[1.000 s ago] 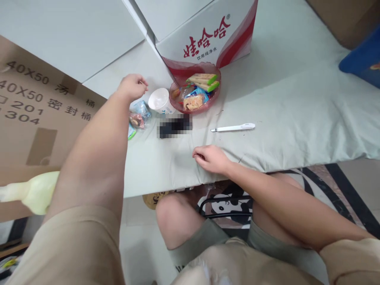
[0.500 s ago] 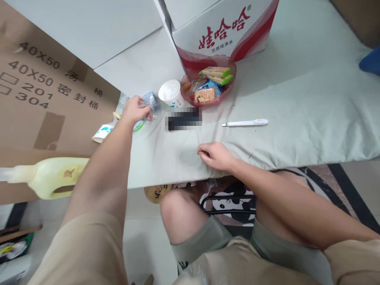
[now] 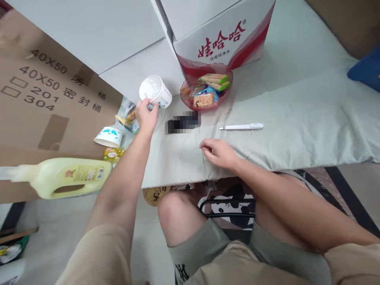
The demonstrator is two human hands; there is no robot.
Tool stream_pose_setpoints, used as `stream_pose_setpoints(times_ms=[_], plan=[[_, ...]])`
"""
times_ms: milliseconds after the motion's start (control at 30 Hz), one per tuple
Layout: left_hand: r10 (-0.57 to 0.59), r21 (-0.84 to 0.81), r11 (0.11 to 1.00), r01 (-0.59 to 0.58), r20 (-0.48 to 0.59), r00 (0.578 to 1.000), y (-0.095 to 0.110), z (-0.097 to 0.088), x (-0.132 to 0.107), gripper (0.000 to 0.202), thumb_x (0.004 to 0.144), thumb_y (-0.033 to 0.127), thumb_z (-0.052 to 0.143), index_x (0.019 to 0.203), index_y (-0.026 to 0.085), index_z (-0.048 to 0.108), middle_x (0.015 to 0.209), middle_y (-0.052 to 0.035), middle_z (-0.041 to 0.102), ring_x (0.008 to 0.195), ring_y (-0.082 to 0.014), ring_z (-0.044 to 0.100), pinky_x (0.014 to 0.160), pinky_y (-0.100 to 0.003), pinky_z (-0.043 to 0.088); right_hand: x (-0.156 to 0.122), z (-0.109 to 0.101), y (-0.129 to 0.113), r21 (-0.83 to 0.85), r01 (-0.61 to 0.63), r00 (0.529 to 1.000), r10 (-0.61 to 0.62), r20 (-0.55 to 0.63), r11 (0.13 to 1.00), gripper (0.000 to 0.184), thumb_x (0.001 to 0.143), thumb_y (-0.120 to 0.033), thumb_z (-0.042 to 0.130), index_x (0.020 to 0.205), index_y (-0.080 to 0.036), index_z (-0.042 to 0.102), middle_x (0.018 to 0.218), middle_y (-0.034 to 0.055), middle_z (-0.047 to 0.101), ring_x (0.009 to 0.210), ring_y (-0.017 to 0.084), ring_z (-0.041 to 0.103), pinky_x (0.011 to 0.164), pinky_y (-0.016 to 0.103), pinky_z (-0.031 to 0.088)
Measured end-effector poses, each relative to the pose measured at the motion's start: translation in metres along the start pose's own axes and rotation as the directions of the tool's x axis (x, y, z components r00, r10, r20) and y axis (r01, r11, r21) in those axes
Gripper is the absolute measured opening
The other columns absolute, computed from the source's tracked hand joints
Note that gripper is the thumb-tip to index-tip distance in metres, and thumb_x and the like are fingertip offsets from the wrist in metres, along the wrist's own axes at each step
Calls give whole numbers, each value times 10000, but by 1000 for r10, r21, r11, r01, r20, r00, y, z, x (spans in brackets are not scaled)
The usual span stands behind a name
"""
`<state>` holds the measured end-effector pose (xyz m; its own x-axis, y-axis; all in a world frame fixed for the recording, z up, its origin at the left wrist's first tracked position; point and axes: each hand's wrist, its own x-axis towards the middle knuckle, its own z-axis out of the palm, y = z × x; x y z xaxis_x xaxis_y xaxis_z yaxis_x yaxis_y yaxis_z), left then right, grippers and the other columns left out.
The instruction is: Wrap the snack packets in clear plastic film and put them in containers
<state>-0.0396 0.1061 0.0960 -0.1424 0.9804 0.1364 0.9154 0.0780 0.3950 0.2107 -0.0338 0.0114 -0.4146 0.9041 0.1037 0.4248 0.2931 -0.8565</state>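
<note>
My left hand point(image 3: 147, 114) pinches the near side of a white paper cup point(image 3: 164, 95) with blue print. The cup leans towards me and to the left, with something whitish and see-through inside. My right hand point(image 3: 219, 152) rests near the front of the covered table, its fingers curled and nothing seen in them. A white pen-like knife point(image 3: 242, 126) lies just beyond it. Between the hands is a dark, pixelated object point(image 3: 184, 122). Beside the cup stands a pink glass bowl point(image 3: 185, 102) of wrapped snacks point(image 3: 204, 99).
Left of my left hand lie wrapped snacks point(image 3: 128, 117), a tipped paper cup point(image 3: 109, 136) and a yellow packet point(image 3: 113, 153). A pale yellow bottle point(image 3: 71, 176) is at the left edge. Cartons point(image 3: 225, 39) stand behind; a large brown box point(image 3: 59, 103) is at left.
My left hand has moved from the wrapped snacks to the paper cup, which is now tilted and shifted left. The right hand stays in place, fingers still curled.
</note>
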Motion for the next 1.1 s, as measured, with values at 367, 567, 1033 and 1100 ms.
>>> stream_pose_setpoints(times_ms=[367,567,1033,1100], plan=[[453,-338,855,-393,118,884,219,135,-63,150,936,208,617,1042,219,723,1295,-114,635,1189,-267,662,1112,-428,487,-23,-90,46,256,-161,699,293,-652,953,153,807,-236,493,960,-230,485,984,51,618,770,158,560,724,309,457],[524,-556,751,-357,173,834,262,175,-63,623,880,229,726,1450,363,515,1578,-80,497,1303,-271,600,1075,-454,520,-33,-125,77,263,-261,574,368,-731,929,114,778,-240,503,891,-236,488,963,32,636,767,158,552,769,318,461],[213,-730,683,27,234,949,90,112,-165,152,799,319,644,902,209,623,821,-9,655,667,-122,605,627,-259,470,-46,-193,66,-424,-814,577,635,-514,397,399,968,-417,395,1066,-203,718,1156,188,725,1092,380,666,823,452,502],[216,-742,669,41,246,945,84,109,-162,163,799,326,640,901,199,623,800,-2,644,663,-117,594,636,-254,463,-19,-211,77,-555,-729,653,651,-387,400,511,977,-448,426,1367,-189,631,1449,219,600,1321,401,563,1012,521,471]])
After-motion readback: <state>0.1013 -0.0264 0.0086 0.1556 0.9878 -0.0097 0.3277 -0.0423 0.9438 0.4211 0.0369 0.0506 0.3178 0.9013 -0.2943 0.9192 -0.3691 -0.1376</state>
